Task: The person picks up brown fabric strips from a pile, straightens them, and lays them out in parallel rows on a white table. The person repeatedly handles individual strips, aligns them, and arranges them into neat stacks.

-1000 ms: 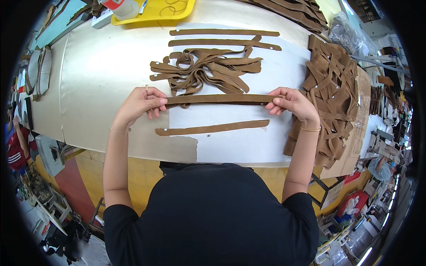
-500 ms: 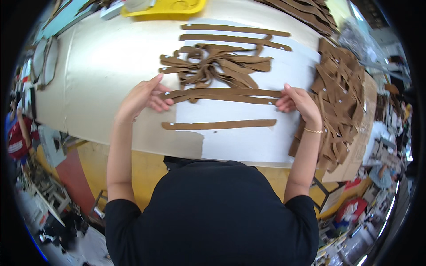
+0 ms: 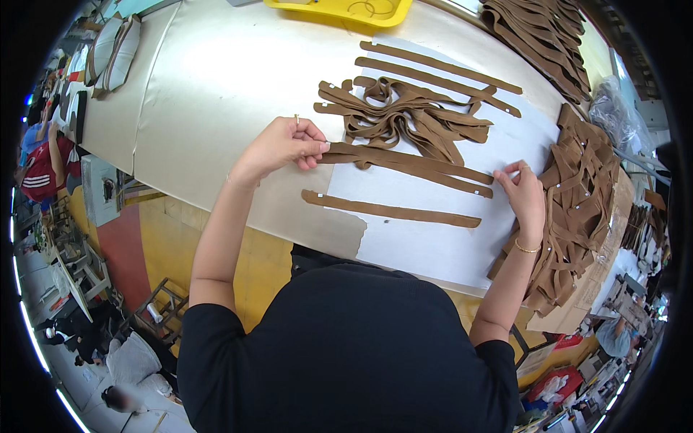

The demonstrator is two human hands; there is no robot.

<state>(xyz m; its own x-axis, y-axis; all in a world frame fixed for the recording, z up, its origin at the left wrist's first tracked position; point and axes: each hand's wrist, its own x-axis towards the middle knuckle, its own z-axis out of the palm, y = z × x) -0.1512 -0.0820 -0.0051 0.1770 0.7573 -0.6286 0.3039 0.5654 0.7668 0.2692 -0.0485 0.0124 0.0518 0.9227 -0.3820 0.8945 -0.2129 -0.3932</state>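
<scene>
Two long brown fabric strips (image 3: 415, 164) lie nearly together across the white sheet, meeting at their left ends and spreading slightly toward the right. My left hand (image 3: 289, 150) is closed in a pinch on the left end of these strips. At their right end is my right hand (image 3: 525, 195), its thumb by the tip of the upper strip and its fingers bent but apart. Nearer to me, a single brown strip (image 3: 393, 209) lies flat. Just beyond the pair is a tangled bunch of brown strips (image 3: 404, 112), with two straight strips (image 3: 440, 66) farther back.
A large heap of brown strips (image 3: 577, 187) sits on cardboard (image 3: 603, 278) at the right. Folded brown pieces (image 3: 538, 43) are stacked at the far right, beside clear plastic (image 3: 617, 112). A yellow tray (image 3: 346, 16) stands at the back edge. Stools and people are beyond the table.
The view has turned, shifting the table's contents to the right. My left hand has gone from loosely spread fingers to a pinch on the strips' left end. My right hand stays by their right end.
</scene>
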